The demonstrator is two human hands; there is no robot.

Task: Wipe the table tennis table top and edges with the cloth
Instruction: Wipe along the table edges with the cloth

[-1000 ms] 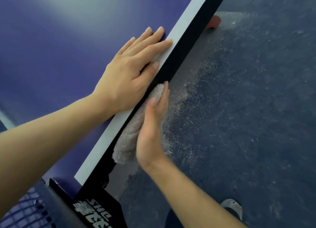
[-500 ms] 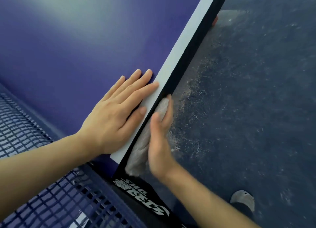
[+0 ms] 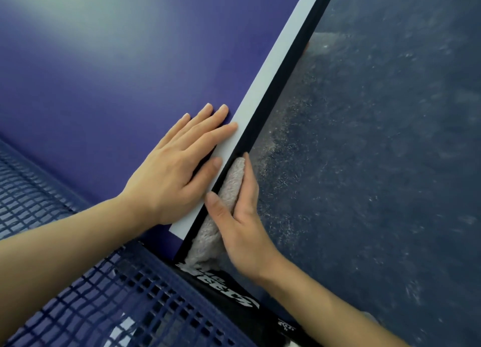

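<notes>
The table top (image 3: 109,81) is a deep purple-blue sheet with a pale sheen of light across its far part, and a white line (image 3: 263,91) runs along its side. Below that line the black side edge (image 3: 279,91) drops away to a dark blue floor (image 3: 390,164), which is speckled with pale, dusty scuffing close to the table. In the near corner the net (image 3: 109,302) stretches across in dark blue mesh, fixed to a black net post (image 3: 234,297) with white lettering.

The left hand (image 3: 177,169) lies flat on the table top, palm down, fingers straight and lightly fanned, the forefinger and thumb reaching onto the white line. The right hand (image 3: 239,216) presses the grey cloth (image 3: 229,190) against the black side edge just beside the net post, fingers straight and held together along the cloth, thumb laid on its upper side.

The lettering on the post is blurred and partly covered by the cloth's lower end, so I cannot read it. Most of the cloth sits behind the right hand. Both forearms are cut off by the frame, and a small reddish patch under the edge further along is too dim to identify.
</notes>
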